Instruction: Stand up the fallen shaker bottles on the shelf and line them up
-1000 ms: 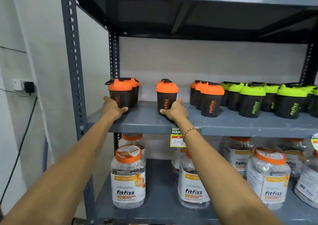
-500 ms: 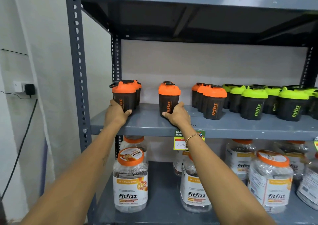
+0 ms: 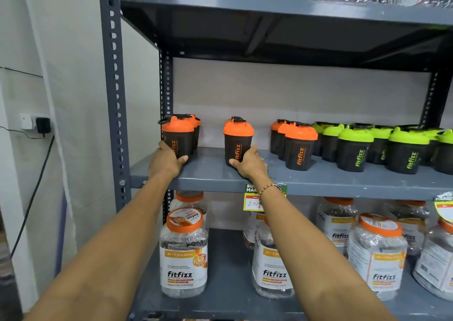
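On the middle shelf [image 3: 318, 182] every shaker bottle in view is seen standing, so the work left is judged to be one of lining up rather than righting. The left hand [image 3: 166, 161] is wrapped low around the leftmost orange-lidded shaker bottle [image 3: 178, 136], thumb at the near right of its base and the other fingers hidden behind its left side; another orange-lidded bottle is partly hidden just behind it. The right hand [image 3: 248, 162] is closed about the base of the lone orange-lidded shaker bottle [image 3: 238, 139], thumb laid across the near left of the base and fingers curled round the right side. Both bottles are held with their long axes upright and their bases on the shelf. The relation on which the coming move is judged to turn is the gap to the right of the lone bottle: a cluster of orange-lidded shakers [image 3: 296, 144] stands well apart from it on the right, followed by the green-lidded shakers [image 3: 382, 146], while a similar gap lies between the two held bottles. The right hand is the nearer to that cluster, so a sideways slide along the shelf, rightward, would be called for to close the row. The fronts of the bottles are not set on one line; the cluster stands slightly nearer the shelf edge.
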### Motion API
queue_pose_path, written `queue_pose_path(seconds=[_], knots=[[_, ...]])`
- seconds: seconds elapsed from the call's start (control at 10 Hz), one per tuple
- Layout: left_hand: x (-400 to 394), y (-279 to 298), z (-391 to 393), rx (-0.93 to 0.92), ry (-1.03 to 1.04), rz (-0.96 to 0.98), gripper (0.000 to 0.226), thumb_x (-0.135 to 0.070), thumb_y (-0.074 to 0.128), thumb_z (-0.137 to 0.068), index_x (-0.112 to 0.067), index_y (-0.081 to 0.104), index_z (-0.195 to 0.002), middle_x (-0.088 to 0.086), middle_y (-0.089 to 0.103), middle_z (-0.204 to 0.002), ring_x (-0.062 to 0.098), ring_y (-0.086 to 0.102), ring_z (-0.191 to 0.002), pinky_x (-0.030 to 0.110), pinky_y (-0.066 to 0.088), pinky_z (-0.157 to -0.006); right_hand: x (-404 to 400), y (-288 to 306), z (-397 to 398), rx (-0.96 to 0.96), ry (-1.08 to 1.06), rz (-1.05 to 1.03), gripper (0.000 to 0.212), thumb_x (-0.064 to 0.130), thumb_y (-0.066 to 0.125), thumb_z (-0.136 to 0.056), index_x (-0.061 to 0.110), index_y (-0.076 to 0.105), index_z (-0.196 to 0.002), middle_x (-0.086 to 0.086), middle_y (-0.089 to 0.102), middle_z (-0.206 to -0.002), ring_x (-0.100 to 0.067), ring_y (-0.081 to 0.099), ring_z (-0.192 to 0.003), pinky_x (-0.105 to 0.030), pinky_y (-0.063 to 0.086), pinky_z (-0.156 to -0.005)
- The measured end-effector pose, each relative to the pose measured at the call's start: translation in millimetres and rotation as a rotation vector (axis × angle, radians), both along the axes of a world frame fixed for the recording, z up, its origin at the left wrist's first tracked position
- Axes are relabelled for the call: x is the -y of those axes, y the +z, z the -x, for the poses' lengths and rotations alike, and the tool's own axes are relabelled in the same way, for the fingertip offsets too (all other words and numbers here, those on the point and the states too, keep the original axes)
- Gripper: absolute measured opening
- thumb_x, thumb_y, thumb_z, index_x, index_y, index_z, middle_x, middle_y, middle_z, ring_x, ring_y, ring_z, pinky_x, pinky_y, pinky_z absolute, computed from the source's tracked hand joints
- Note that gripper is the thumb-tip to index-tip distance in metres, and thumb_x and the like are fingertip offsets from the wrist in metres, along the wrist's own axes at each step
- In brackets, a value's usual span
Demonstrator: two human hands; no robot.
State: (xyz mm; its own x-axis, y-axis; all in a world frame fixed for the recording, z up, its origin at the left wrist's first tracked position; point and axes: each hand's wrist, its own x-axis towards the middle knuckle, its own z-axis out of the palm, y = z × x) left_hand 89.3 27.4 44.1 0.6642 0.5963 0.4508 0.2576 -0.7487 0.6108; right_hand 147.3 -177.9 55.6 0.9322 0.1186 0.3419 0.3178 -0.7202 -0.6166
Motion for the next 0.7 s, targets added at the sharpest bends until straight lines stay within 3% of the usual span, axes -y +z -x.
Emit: queue_pose_path(seconds=[0.5, 0.6, 0.7], knots=[[-0.6, 1.6, -0.6, -0.059, -0.018, -0.003, 0.065, -0.035, 0.066, -0.086, -0.005, 0.031, -0.131, 0.02, 0.055, -0.125, 0.037, 0.056, -0.112, 0.045, 0.046, -0.09, -1.9, -1.6, -2.8, -0.006, -0.015, -0.005, 0.066, 0.039, 0.063, -0.085, 0.003, 0.031, -0.13, -0.019, 0.047, -0.138, -0.038, 0.043, -0.128, -0.05, 0.035, -0.104], [3.9, 2.7, 7.0, -0.004, -0.006, 0.067, 0.067, -0.033, 0.069, -0.084, -0.002, 0.032, -0.13, 0.022, 0.049, -0.127, 0.038, 0.052, -0.115, 0.046, 0.044, -0.093, 4.7, 3.2, 11.4, 0.039, 0.0, -0.06, 0.061, 0.028, 0.064, -0.086, 0.0, 0.032, -0.13, -0.021, 0.041, -0.139, -0.038, 0.04, -0.129, -0.047, 0.037, -0.104], [19.3, -2.5, 17.4, 0.185, 0.094, -0.041, 0.049, -0.032, 0.063, -0.089, 0.001, 0.045, -0.121, 0.022, 0.051, -0.12, 0.037, 0.053, -0.109, 0.044, 0.045, -0.088, 28.0, 7.0, 29.3, 0.253, -0.023, -0.021, 0.039, 0.006, 0.054, -0.089, 0.0, 0.038, -0.124, -0.021, 0.049, -0.131, -0.037, 0.047, -0.119, -0.045, 0.043, -0.092]])
